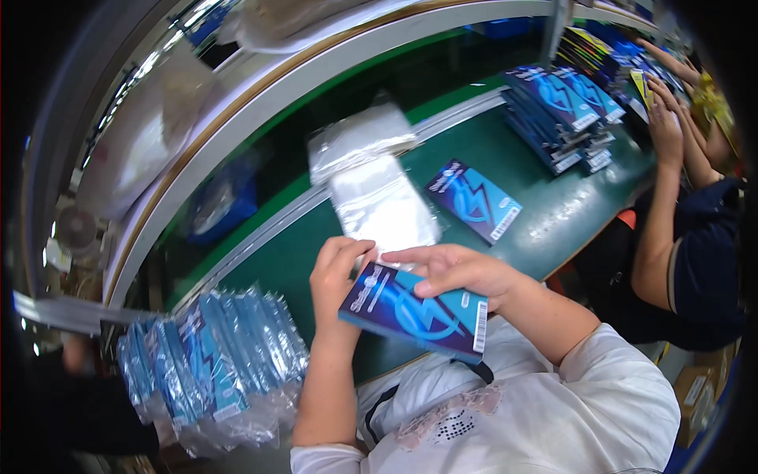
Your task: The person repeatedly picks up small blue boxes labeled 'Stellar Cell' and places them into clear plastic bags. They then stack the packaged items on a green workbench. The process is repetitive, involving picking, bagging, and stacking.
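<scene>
A flat blue and purple box [414,312] with a lightning-bolt print and a barcode is tilted in front of my body. My right hand [466,275] grips its far edge, thumb lying on the printed face. Close to the box's left end, my left hand [338,272] has its fingers curled. The box overlaps part of that hand, so what it pinches is hidden. Just beyond both hands lies a stack of clear plastic bags [383,201] on the green table. Another such box [474,201] lies flat to the right of the bags.
Bagged blue boxes [213,347] stand in a packed row at the left. Piles of unbagged boxes [545,99] are at the far right, beside a co-worker's hands [667,118]. A white-edged shelf [332,67] crosses above the table [545,213]. Behind it sits a blue bin [225,201].
</scene>
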Motion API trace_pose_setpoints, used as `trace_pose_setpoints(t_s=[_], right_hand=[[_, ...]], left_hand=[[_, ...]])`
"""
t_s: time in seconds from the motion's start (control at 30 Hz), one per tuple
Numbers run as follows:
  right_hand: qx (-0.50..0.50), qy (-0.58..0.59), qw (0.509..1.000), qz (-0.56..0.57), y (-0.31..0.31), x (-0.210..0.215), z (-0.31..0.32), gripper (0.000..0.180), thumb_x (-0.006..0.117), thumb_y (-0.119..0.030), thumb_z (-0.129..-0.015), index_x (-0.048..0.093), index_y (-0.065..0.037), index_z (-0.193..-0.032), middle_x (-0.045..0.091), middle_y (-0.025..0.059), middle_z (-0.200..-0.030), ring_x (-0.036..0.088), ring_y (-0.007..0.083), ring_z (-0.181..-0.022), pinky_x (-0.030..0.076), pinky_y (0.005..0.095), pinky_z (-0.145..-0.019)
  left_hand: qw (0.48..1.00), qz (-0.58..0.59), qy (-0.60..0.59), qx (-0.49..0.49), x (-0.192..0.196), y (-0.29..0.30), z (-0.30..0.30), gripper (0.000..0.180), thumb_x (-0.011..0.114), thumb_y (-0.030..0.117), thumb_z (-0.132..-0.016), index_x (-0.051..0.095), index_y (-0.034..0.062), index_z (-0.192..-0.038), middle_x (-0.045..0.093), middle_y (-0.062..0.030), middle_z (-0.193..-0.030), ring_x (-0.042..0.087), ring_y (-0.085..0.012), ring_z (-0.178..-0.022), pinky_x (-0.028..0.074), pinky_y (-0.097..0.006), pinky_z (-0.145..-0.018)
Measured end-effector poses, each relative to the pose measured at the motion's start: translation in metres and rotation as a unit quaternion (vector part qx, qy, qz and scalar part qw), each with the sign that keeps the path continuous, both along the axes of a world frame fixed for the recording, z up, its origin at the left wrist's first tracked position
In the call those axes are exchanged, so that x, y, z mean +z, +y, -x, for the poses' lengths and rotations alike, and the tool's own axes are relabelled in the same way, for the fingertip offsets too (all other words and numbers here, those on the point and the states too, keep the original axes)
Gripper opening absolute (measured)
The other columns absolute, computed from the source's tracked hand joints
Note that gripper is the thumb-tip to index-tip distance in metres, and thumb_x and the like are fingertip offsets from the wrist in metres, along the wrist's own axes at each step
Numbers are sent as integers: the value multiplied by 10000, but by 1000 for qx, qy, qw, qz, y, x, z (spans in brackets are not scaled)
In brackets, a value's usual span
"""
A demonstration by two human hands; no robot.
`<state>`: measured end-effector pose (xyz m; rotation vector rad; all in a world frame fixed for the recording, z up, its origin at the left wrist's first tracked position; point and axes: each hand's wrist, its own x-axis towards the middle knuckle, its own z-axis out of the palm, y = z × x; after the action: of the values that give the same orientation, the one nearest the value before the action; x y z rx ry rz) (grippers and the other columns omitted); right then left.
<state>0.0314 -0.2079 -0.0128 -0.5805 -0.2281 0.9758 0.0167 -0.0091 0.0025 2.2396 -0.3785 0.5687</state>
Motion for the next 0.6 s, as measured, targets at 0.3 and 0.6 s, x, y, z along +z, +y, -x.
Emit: trace_pose_setpoints(t_s=[0.3,0.6], right_hand=[[-104,-66,990,75,-2,5,-12,633,650,-39,-805,373,105,-1356,574,203,-1213,645,210,-1005,529,301,-868],[-92,-44,995,23,14,13,-14,641,631,-16,-815,332,126,-1364,583,210,-1199,652,222,-1000,529,303,-880]], left_hand=[[997,78,-8,14,-12,8,-6,161,631,-27,-828,604,3,-984,564,-131,-896,607,-260,-811,496,-301,-708],[994,104,-15,-1,-12,8,-7,293,689,-103,-640,655,14,-906,584,-112,-857,600,-263,-819,479,-313,-740]])
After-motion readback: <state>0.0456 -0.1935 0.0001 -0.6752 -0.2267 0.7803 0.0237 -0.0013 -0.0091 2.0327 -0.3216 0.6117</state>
